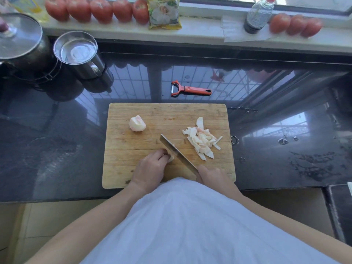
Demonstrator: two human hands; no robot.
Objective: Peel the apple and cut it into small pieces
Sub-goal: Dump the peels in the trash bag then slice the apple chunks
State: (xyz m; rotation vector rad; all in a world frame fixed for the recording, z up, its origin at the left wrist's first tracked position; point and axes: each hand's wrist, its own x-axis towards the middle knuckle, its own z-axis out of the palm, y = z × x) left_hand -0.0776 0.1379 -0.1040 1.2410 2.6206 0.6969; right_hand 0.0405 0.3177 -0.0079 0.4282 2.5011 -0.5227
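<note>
A dark glossy counter [57, 149] carries a wooden cutting board [133, 178] near its front edge. Behind the board lies a red peeler [190, 90], its handle pointing right and its blade end to the left. At the far left stand a lidded pot [19, 40] and, touching it, a steel cup [78, 52]. Along the windowsill sit a row of tomatoes [101, 10], a yellow packet [164, 13], a dark bottle [257, 16] and more tomatoes to the right.

On the board, a peeled apple chunk [137, 123] rests at the upper left, well apart from a heap of cut pieces [202, 140] on the right side. Between them the knife [177, 153] runs diagonally, tip toward the upper left and handle toward the lower right. The right hand [213, 175] is wrapped around the handle. The left hand [150, 168] curls its fingers over a small apple piece [171, 159], pinning it on the board against the left face of the blade; most of that piece is hidden by the fingers.
</note>
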